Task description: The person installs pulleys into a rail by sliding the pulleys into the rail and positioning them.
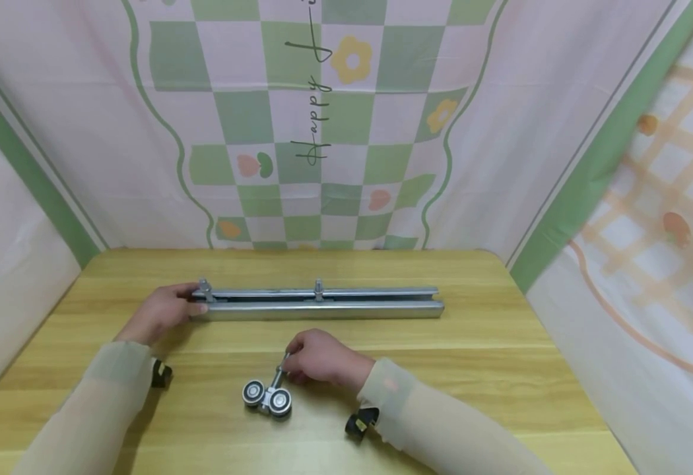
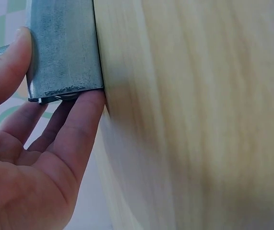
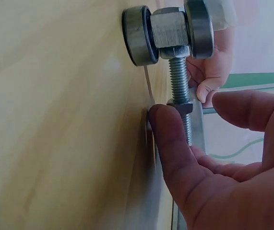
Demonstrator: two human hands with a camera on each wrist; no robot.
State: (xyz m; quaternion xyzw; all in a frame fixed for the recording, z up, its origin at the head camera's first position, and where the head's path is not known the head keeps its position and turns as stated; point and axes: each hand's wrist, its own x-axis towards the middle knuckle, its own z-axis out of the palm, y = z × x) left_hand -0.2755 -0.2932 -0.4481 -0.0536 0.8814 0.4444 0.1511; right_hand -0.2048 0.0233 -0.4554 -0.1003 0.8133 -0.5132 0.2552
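Observation:
A silvery steel channel rail [image 1: 323, 310] lies across the table with its slot facing up. My left hand [image 1: 168, 309] holds its left end; in the left wrist view the thumb presses the rail's edge [image 2: 65, 52] and the fingers reach round the end. Two threaded bolts stand up from the slot, one bolt [image 1: 205, 289] by my left fingers and another bolt [image 1: 319, 289] near mid-rail. In front of the rail, my right hand [image 1: 325, 359] holds a roller trolley [image 1: 267, 398] by its threaded bolt [image 3: 179, 81], fingertips right at the nut [image 3: 182, 107]. Its wheels point toward me.
The wooden table [image 1: 471, 382] carries the rail and trolley. A patterned cloth [image 1: 346, 132] hangs behind its back edge, with more cloth at both sides. Each wrist wears a small black camera, such as the right one [image 1: 361, 423].

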